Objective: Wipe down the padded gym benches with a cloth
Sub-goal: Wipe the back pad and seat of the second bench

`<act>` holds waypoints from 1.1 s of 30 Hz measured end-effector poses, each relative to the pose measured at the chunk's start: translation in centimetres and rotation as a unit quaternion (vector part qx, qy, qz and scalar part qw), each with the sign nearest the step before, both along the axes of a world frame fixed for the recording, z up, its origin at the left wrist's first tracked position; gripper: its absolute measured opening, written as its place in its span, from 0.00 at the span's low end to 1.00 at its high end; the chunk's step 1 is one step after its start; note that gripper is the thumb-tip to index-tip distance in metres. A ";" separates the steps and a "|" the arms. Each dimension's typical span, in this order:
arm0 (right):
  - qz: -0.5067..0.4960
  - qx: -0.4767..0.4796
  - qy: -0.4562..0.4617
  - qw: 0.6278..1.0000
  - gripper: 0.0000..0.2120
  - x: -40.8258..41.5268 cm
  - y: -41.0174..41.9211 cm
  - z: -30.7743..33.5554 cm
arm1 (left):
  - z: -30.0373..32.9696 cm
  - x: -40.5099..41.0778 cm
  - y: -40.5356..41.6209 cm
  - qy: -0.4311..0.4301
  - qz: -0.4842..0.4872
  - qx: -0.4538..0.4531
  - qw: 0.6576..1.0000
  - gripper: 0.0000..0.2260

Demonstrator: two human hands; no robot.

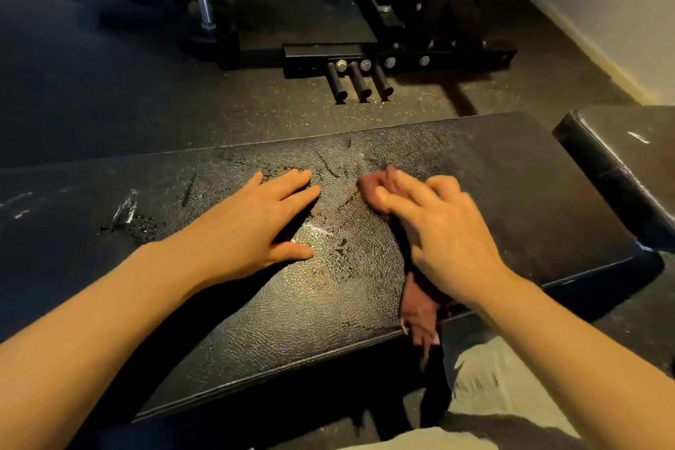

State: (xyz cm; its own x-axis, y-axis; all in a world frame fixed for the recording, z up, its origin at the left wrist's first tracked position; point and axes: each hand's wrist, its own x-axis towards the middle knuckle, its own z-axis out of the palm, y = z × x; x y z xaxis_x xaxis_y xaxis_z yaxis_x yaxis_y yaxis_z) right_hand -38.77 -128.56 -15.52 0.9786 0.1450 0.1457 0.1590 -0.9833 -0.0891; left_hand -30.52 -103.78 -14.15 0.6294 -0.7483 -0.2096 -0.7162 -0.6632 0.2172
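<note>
So the long black padded bench with the cracked, pebbled vinyl top [365, 285] ran across the whole shot, scuffed and flaking near its left end. The left hand [255, 223] lay flat on the pad, fingers straight and spread a bit, palm down, holding nothing. Just right of it the vinyl looked worn and shiny in a patch. Then the right hand [434, 230] was on top of the dark reddish-brown cloth [416, 310], fingers loosely curved over it and pressing it onto the bench; that hand was motion-blurred. One end of the cloth bunched out past the fingertips, the other end trailed back under the wrist and hung over the near edge of the pad. Further right sat a second black padded bench section [621, 157], close to the first. Behind everything, a black steel rack frame with short pegs [365, 62] stood on the speckled rubber floor [109, 102].
</note>
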 end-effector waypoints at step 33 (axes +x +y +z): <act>-0.050 0.129 0.083 0.987 0.27 8.2 6.2 -1.0 | -1.8 1.3 0.2 0.078 0.034 -0.107 0.991 0.44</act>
State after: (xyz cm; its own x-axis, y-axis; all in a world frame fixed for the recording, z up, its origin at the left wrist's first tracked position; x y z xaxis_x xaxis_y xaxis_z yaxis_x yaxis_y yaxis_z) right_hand -30.53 -122.31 -16.48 0.9996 0.0265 0.0009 0.0251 -0.9345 -0.3550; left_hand -29.20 -103.59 -15.99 0.6528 -0.7428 -0.1488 -0.6180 -0.6358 0.4625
